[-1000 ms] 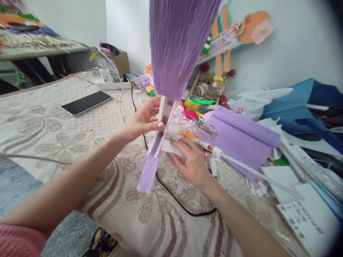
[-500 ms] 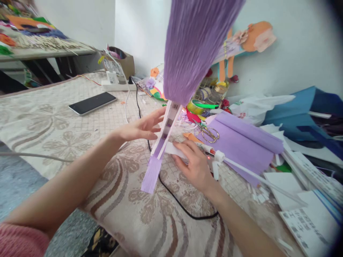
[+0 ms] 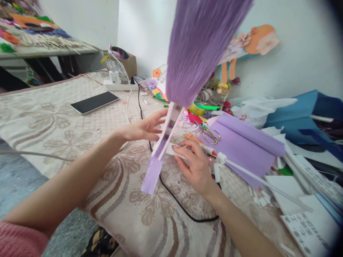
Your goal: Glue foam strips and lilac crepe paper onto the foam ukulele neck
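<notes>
A long purple crepe paper piece (image 3: pixel 203 53) rises close to the camera and covers much of the upper middle. Below it runs a narrow white card piece (image 3: pixel 175 112) with printed characters and pale edges, and a short purple paper tail (image 3: pixel 152 175) hangs from its lower end. My right hand (image 3: pixel 194 164) pinches a flat white strip (image 3: pixel 174 149) that meets this card near its bottom. My left hand (image 3: pixel 144 128) is at the card's left side, fingers stretched and apart; some fingertips are hidden behind it, so contact cannot be made out.
Beside my right hand lies a white glue gun (image 3: pixel 214 162) with a lit red light. Scissors (image 3: pixel 210 135) rest on purple crepe paper (image 3: pixel 241 142). A black cable (image 3: pixel 184 210) crosses the tablecloth. A phone (image 3: pixel 94 102) lies left; printed papers (image 3: pixel 305 228) lie right.
The view has shifted slightly, moving most things a little to the right. Both hands and the purple paper keep nearly the same arrangement; my right fingers have shifted a little on the white strip.
</notes>
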`<state>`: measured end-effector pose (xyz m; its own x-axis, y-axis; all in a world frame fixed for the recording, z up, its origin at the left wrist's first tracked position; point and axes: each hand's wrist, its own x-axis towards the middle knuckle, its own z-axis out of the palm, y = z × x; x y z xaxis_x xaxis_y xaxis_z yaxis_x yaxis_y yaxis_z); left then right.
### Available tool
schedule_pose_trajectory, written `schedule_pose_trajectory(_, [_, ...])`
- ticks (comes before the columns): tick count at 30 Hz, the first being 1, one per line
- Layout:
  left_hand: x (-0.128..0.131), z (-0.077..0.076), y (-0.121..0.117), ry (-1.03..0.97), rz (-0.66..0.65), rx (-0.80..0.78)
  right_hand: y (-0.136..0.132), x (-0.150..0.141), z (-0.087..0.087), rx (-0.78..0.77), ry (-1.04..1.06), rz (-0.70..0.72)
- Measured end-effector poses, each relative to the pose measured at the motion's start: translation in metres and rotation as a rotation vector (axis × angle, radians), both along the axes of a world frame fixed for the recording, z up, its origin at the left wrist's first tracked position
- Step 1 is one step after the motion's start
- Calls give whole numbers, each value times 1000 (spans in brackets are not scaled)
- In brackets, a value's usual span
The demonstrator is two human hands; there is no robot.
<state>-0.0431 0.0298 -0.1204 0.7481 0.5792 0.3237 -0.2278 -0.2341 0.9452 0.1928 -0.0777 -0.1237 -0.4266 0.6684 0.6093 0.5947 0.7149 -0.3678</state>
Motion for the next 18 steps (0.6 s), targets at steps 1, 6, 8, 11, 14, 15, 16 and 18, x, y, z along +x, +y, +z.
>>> schedule_pose_trajectory(1, [0,1,-1,3,5,2,0,0,0,-12,0,0])
schedule_pose_trajectory(6, [-1,2,-4,6,20,11,0,0,-2,-35,5,5])
schedule_pose_trajectory(8, [-1,2,-4,11,28,15,0,0,-3,-37,9,9])
schedule_pose_trajectory(11, [-2,1,-4,37,43,20,-1,-1,-5,-24,17,0])
schedule_pose_trajectory(14, [-2,0,-4,48,45,30,-2,-3,-5,-13,28,-10])
schedule_pose_trajectory(15, [-1,0,-4,47,40,36,-2,-3,-5,-11,28,-11])
schedule_pose_trajectory(16, [-1,0,-4,45,34,42,-3,-4,-4,-11,26,-13])
schedule_pose_trajectory(18, [-1,0,-4,44,28,54,-4,-4,-4,-13,19,-20])
